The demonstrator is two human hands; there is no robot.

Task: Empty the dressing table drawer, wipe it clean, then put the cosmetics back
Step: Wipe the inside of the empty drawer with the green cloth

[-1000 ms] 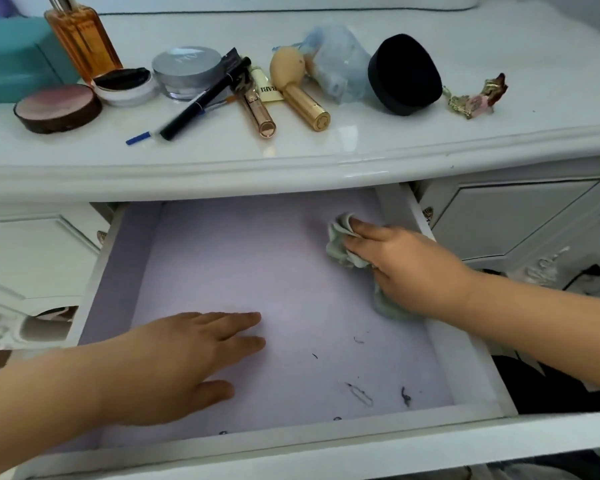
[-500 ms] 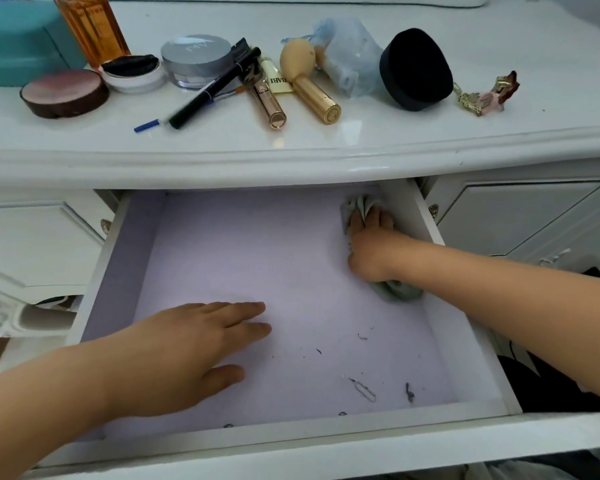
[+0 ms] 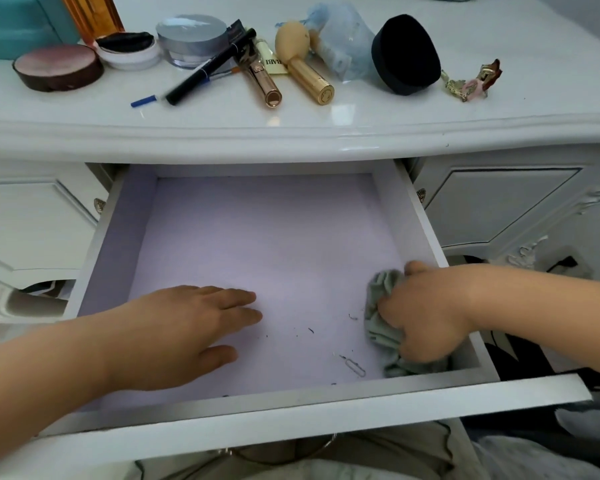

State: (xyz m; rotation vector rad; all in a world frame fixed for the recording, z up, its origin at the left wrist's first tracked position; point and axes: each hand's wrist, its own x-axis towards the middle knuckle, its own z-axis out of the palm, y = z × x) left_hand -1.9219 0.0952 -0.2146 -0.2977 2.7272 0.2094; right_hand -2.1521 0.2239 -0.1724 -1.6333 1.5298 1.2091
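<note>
On the white counter [image 3: 361, 112] the only writing that can be read is "BABI", printed in dark letters on a pale yellow tube [image 3: 270, 57] that lies partly under the other sticks; lettering on the silver jar lid [image 3: 192, 29] is too faint to read. The cosmetics lie in a loose row along the far side: one round brown compact [image 3: 58, 66] at the left, one white pot with a black puff [image 3: 128, 49], the one silver-lidded jar, one black pen [image 3: 211, 66] with a thin blue-tipped stick [image 3: 143, 100] just beside it, one rose-gold tube [image 3: 264, 81], one gold-handled sponge applicator [image 3: 302, 62], one crumpled clear bag [image 3: 340, 39], one black round pad [image 3: 406, 54] tilted on its edge, and one small gold and pink trinket [image 3: 471, 82] at the far right. An amber bottle [image 3: 92, 13] and a teal box [image 3: 25, 22] stand at the far left, both cut off by the frame.

Below, the drawer [image 3: 426, 223] is pulled out, its lilac lining bare except for dark specks and one paper clip [image 3: 354, 366] near the front. The left hand [image 3: 184, 336] rests flat on the lining, fingers together and extended, holding nothing. The right hand [image 3: 426, 311] is clenched around a pale green cloth [image 3: 383, 320], pressing it to the lining in the near right corner, against the right wall.
</note>
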